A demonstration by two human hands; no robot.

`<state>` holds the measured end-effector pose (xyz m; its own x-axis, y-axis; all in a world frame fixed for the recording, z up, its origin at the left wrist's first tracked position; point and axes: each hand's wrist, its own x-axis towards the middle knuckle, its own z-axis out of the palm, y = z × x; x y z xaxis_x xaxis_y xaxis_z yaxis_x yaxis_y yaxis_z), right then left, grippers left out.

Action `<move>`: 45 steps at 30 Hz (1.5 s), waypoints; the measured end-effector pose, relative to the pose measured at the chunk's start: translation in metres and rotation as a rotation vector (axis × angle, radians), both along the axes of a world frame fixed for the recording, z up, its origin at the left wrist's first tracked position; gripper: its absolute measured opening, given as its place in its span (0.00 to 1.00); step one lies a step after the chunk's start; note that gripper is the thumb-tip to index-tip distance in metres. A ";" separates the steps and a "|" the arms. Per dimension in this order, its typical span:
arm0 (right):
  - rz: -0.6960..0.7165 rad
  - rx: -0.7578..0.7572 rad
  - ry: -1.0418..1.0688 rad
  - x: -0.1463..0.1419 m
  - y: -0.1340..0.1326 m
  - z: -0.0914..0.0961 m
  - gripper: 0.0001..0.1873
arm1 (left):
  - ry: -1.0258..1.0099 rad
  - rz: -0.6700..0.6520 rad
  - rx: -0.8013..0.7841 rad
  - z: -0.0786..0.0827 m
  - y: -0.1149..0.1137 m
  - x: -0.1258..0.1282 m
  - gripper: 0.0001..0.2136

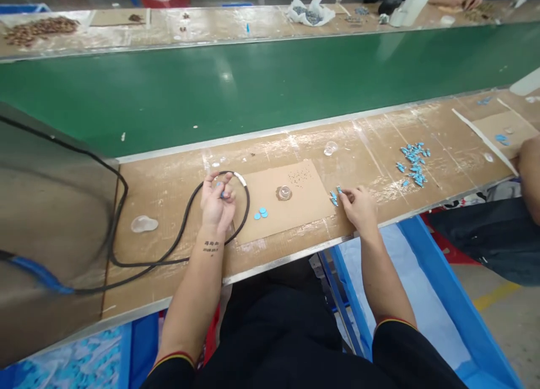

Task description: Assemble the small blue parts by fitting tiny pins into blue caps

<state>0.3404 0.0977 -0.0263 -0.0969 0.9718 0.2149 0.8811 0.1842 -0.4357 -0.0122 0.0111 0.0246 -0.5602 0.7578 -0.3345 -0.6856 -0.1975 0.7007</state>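
Observation:
My left hand (pixel 218 206) is raised palm up over the cardboard's left side, with its fingers curled around a small blue piece (pixel 221 194) that is mostly hidden. At the board's right edge my right hand (pixel 359 208) pinches a tiny blue part (pixel 338 190). Beside those fingertips lie a few similar blue parts (pixel 333 198). On the cardboard sheet (pixel 270 231) rest several flat blue discs (pixel 263 211). A small clear round container (pixel 285 193) stands on a brown patch near its middle, and tiny dark specks (pixel 299 178) are scattered behind it.
A pile of blue parts (pixel 415 161) lies to the right. A black cable (pixel 183 226) loops across the left of the bench. Beyond runs a green conveyor belt (pixel 253 85). Below are blue bins (pixel 459 316). Another person's arm (pixel 530 170) is at the right.

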 end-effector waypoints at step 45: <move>0.749 0.038 0.293 -0.100 0.026 0.047 0.03 | 0.095 -0.313 -0.090 -0.005 -0.008 0.018 0.07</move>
